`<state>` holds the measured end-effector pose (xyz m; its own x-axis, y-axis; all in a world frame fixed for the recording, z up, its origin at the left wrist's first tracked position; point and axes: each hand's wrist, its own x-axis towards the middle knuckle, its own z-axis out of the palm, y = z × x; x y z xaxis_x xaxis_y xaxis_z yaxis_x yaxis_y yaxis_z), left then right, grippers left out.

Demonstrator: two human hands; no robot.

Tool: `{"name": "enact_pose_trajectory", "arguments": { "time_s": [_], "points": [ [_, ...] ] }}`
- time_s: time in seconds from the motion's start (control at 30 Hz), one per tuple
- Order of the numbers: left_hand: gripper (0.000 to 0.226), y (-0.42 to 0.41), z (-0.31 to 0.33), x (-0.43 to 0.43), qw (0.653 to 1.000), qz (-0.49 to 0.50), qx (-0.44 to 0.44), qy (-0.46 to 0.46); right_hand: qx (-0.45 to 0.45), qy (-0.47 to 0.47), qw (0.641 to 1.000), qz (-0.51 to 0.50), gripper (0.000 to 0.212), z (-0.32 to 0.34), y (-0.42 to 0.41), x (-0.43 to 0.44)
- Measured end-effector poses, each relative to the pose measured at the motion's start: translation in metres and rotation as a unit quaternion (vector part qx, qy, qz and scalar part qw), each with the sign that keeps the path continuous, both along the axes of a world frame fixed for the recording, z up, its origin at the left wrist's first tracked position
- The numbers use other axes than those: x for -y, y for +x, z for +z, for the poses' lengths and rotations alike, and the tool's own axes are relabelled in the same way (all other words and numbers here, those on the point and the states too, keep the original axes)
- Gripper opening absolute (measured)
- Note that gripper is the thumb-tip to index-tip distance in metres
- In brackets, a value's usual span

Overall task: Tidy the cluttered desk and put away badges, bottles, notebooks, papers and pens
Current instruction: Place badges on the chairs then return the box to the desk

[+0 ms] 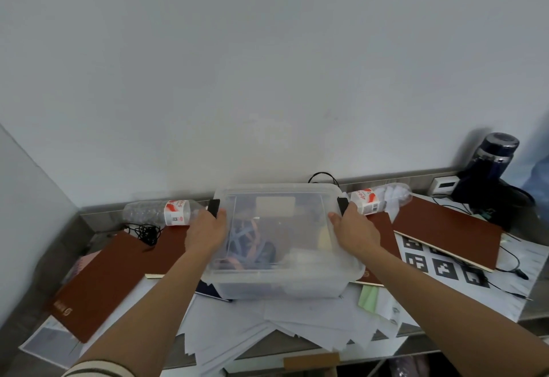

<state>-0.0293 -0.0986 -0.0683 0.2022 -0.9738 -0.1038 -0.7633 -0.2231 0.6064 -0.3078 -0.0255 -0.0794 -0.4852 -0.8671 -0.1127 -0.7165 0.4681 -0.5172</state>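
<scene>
A clear plastic storage box (282, 283) with a lid and black side latches sits mid-desk on loose papers (297, 323). Blue and orange lanyards show through its lid. My left hand (208, 232) grips the box's left side near the latch; my right hand (353, 229) grips the right side. Two empty plastic bottles lie on their sides: one (162, 213) behind my left hand, one (383, 198) behind my right. Brown notebooks lie at left (98, 281) and at right (448, 228).
A dark blue flask (490, 165) stands at the back right by a white socket. Black cables trail across the right side and coil at back left. Printed marker sheets (439, 266) lie at right. Walls bound the desk behind and to the left.
</scene>
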Motion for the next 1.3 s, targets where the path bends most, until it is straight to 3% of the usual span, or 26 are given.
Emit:
{"name": "enact_pose_trajectory", "arguments": {
  "time_s": [0.3,0.63,0.9,1.17,1.3],
  "points": [
    [0.032,0.007,0.005,-0.038,0.988,0.095,-0.075,-0.099,0.095,-0.078,0.992,0.029,0.051,0.0,-0.003,-0.015],
    [0.024,0.029,0.019,-0.154,0.934,0.276,-0.138,-0.179,0.166,-0.142,0.947,0.237,0.051,0.048,0.015,-0.018],
    [0.037,0.109,0.007,-0.318,0.864,0.473,-0.093,-0.145,0.163,-0.071,0.866,0.466,0.054,0.045,0.156,-0.059],
    [0.038,0.178,-0.061,-0.479,0.806,0.586,-0.079,-0.037,0.079,0.028,0.768,0.635,0.047,-0.027,0.301,-0.142],
    [0.037,0.209,-0.107,-0.539,0.785,0.61,-0.105,0.033,0.059,0.125,0.724,0.676,0.052,-0.073,0.363,-0.18]
  ]
}}
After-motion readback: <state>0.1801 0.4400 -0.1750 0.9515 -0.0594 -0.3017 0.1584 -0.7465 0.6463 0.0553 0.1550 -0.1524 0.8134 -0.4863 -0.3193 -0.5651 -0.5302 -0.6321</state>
